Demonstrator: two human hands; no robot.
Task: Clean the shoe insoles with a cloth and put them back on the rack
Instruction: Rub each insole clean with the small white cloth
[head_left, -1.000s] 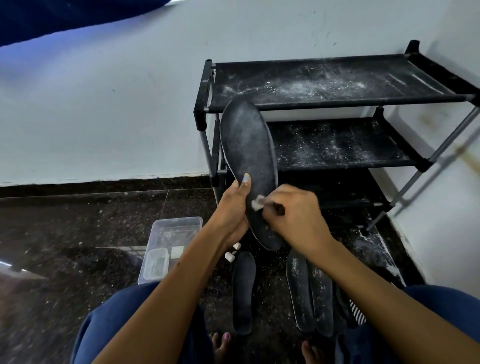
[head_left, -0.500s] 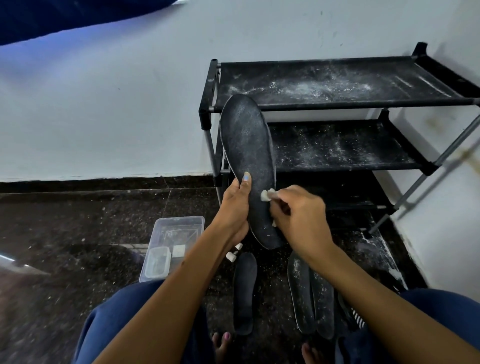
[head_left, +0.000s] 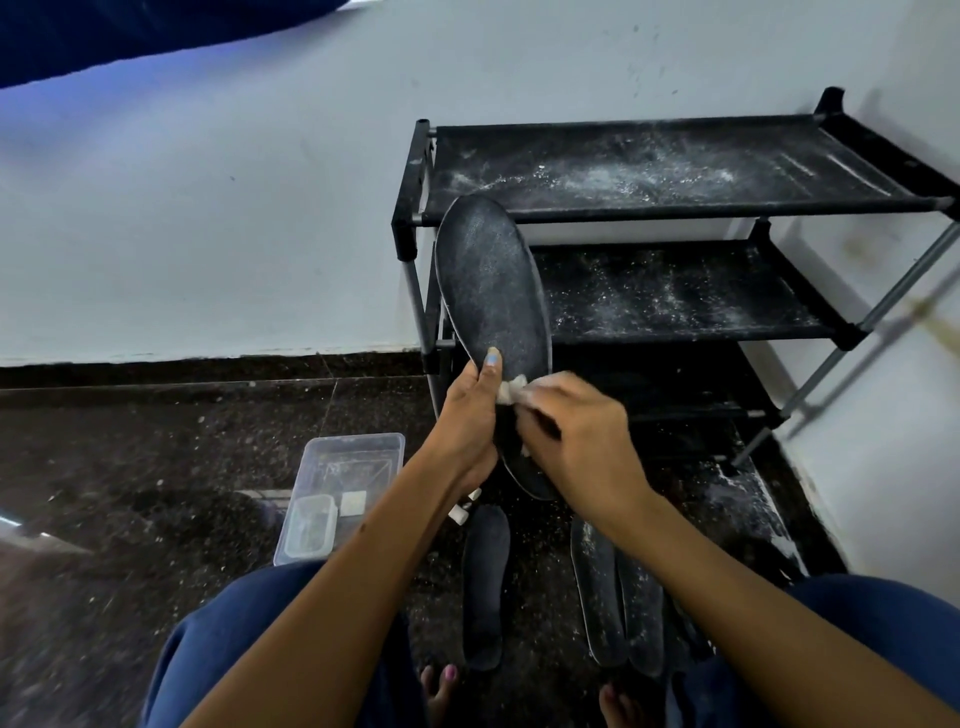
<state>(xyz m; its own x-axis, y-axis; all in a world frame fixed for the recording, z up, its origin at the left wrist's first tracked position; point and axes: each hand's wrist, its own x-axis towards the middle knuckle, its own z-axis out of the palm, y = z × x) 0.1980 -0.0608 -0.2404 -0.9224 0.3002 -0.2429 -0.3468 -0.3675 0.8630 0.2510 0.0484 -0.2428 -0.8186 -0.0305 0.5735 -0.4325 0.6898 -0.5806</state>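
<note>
Dust speckles the black insole (head_left: 493, 291) that the left hand (head_left: 467, 421) grips upright before the rack (head_left: 675, 208). Her right hand (head_left: 576, 441) pinches a small white cloth (head_left: 511, 389) against it. Three more insoles (head_left: 485, 587) lie on the floor (head_left: 156, 467) below.

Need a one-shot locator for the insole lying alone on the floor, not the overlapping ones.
Start at the black three-tier shoe rack against the white wall, then drop to the dark speckled floor in front of it. Three dark insoles lie there; the lone dark insole lies left of the overlapping pair, apart from them and below the left hand.
</note>
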